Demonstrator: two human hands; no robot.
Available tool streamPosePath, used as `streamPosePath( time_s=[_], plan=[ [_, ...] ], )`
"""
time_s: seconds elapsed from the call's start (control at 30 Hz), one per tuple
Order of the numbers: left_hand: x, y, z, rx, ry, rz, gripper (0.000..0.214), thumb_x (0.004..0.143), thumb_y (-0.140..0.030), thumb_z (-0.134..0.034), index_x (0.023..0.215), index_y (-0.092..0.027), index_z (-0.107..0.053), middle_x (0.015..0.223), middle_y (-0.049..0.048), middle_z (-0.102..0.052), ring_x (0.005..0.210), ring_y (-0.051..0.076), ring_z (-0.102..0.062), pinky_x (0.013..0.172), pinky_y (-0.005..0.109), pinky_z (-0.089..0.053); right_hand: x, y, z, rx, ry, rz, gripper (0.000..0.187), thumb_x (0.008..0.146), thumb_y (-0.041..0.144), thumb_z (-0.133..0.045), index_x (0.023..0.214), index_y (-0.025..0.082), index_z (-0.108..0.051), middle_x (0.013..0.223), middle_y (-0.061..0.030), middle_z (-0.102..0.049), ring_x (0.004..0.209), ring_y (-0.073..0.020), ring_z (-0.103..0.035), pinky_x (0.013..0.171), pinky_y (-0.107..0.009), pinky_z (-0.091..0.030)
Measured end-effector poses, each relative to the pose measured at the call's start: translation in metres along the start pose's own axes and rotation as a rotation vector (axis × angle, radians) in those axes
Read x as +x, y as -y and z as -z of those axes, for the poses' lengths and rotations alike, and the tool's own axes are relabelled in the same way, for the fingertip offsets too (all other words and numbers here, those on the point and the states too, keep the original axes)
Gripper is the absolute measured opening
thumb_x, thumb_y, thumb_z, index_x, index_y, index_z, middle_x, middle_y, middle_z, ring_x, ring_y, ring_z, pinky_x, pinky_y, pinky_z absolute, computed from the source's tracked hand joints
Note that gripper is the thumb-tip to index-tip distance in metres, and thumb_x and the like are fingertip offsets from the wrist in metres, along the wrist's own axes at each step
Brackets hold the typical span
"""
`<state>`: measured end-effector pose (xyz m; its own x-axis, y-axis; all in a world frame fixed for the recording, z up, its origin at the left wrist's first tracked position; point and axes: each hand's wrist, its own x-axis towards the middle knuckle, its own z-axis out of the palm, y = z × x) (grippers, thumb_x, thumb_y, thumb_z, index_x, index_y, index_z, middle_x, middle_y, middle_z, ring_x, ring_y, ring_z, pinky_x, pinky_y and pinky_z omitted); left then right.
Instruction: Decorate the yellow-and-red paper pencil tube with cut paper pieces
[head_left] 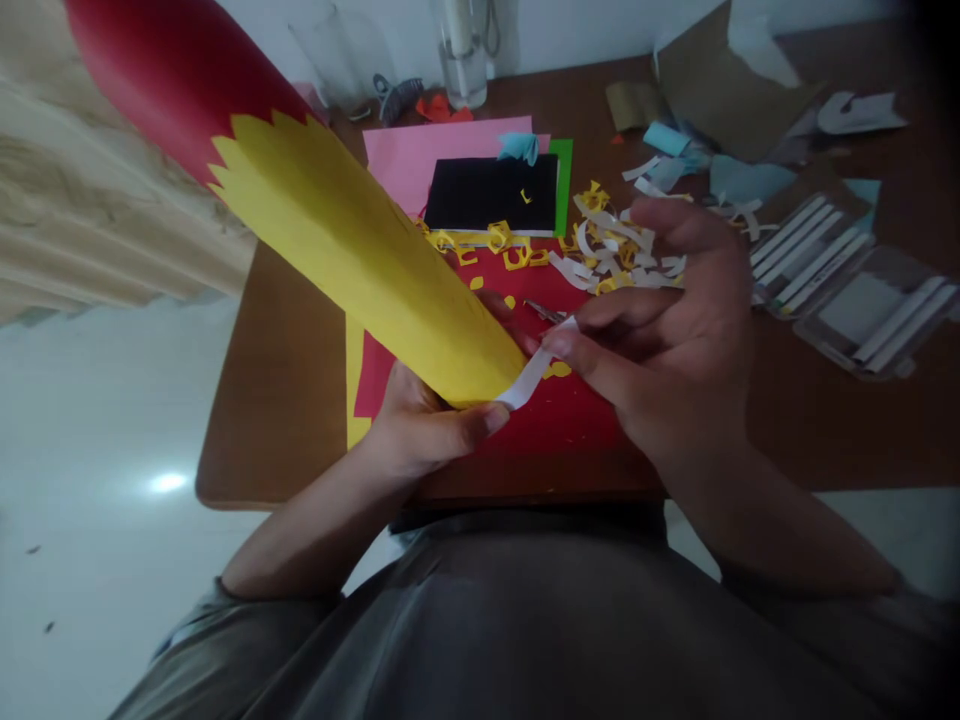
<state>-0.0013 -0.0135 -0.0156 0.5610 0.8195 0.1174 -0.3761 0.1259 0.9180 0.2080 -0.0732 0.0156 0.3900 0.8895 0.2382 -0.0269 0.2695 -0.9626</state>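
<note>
A rolled paper tube, yellow (360, 260) with a zigzag edge over a red section (165, 80), slants across the view from upper left. My left hand (427, 425) grips its lower end from below. My right hand (667, 340) pinches a white paper strip (532, 370) between thumb and fingers, and the strip's far end lies against the tube's lower end. Small metal scissor blades (544, 312) show just beyond my right fingers, mostly hidden. Below my hands lies a red paper sheet (570, 420), scattered with yellow cut-out scraps (502, 245).
The brown table (277, 400) holds pink paper (442, 150), a black card (487, 195), white paper offcuts (615, 240), cardboard (727, 80) and plastic-packed white sticks (847, 270). A glass jar (461, 60) stands at the back. A beige curtain (90, 180) hangs at left.
</note>
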Motion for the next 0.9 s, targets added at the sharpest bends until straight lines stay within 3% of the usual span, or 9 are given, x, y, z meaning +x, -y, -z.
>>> streamPosePath(
  time_s=[0.1,0.3,0.43,0.6,0.77,0.9],
  plan=[
    [0.000,0.002,0.003,0.010,0.000,0.029,0.067,0.080,-0.034,-0.106,0.140,-0.028,-0.076,0.126,0.0096,-0.084,0.123,0.034,-0.082,0.112,0.050,-0.067,0.001,0.001,-0.002,0.008,-0.012,0.000,0.085,0.077,0.025,-0.112,0.142,0.042,-0.060,0.086,0.0113,-0.079,0.078,-0.0236,-0.086,0.072,-0.039,-0.073],
    [0.004,0.002,0.003,0.053,-0.055,0.072,0.043,0.081,-0.039,-0.107,0.115,-0.025,-0.084,0.112,0.0067,-0.083,0.102,0.028,-0.081,0.094,0.042,-0.069,0.005,-0.015,-0.004,0.105,-0.018,0.030,0.086,0.079,0.034,-0.110,0.145,0.042,-0.057,0.086,0.0097,-0.077,0.077,-0.0209,-0.083,0.061,-0.031,-0.066],
    [0.010,0.001,-0.004,0.005,-0.079,0.047,0.058,0.077,-0.034,-0.112,0.127,-0.027,-0.082,0.118,0.0066,-0.085,0.111,0.030,-0.083,0.105,0.045,-0.070,0.009,-0.026,-0.003,0.128,-0.012,0.059,0.093,0.074,0.038,-0.112,0.148,0.044,-0.056,0.092,0.0095,-0.077,0.080,-0.0211,-0.083,0.067,-0.033,-0.070],
    [0.015,0.002,-0.007,-0.066,-0.134,0.087,0.074,0.070,-0.027,-0.114,0.132,-0.028,-0.074,0.127,0.0068,-0.087,0.124,0.032,-0.083,0.118,0.049,-0.068,0.011,-0.023,0.000,0.055,-0.028,0.058,0.093,0.075,0.031,-0.111,0.148,0.045,-0.055,0.093,0.0101,-0.076,0.079,-0.0191,-0.082,0.068,-0.031,-0.071],
    [0.014,-0.001,-0.006,-0.132,-0.070,0.140,0.062,0.078,-0.027,-0.108,0.131,-0.023,-0.076,0.126,0.0088,-0.086,0.127,0.032,-0.083,0.117,0.047,-0.068,0.009,-0.031,0.005,-0.040,0.048,0.236,0.088,0.085,0.019,-0.101,0.155,0.043,-0.055,0.103,0.0074,-0.076,0.083,-0.0192,-0.081,0.076,-0.035,-0.077],
    [0.015,-0.003,-0.010,-0.149,-0.111,0.167,0.051,0.081,-0.041,-0.109,0.117,-0.020,-0.080,0.111,0.0070,-0.085,0.110,0.028,-0.084,0.106,0.044,-0.071,0.005,-0.036,0.004,-0.087,0.073,0.274,0.087,0.085,0.019,-0.101,0.157,0.043,-0.059,0.121,0.0012,-0.078,0.091,-0.0211,-0.081,0.076,-0.037,-0.078]
  ],
)
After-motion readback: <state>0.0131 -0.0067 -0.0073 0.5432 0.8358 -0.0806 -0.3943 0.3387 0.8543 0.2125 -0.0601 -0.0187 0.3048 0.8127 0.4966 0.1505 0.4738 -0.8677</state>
